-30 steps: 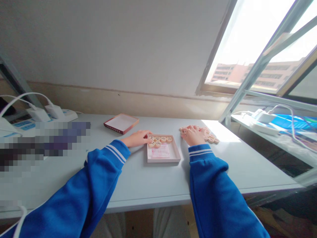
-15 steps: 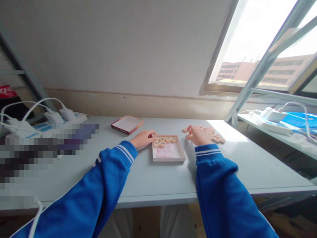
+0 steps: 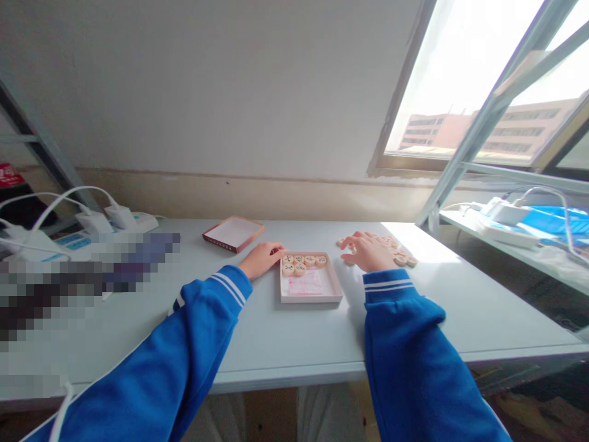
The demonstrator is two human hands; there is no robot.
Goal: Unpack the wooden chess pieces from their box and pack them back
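Note:
A shallow open box (image 3: 329,287) lies on the desk. Several round Chinese chess pieces (image 3: 300,269) with dark characters sit in two rows along its far side, and a pink printed paper (image 3: 304,283) shows on its floor. My left hand (image 3: 261,259) grips the box at its far left corner, fingers bent. To the right of the box, my right hand (image 3: 368,250) is palm down over a spread of loose chess pieces (image 3: 401,258). Its thumb and fingers are apart, with no piece visible between them. The hand hides part of the spread.
The box lid (image 3: 234,233) lies inside up behind my left hand. A power strip (image 3: 145,221) with white plugs and cables is at the far left. On the right, a metal frame (image 3: 448,175) stands beside a shelf (image 3: 464,219) holding another power strip.
The thumb and fingers of my right hand have spread apart over the loose pieces. My left hand stays at the box corner, and the view has shifted slightly.

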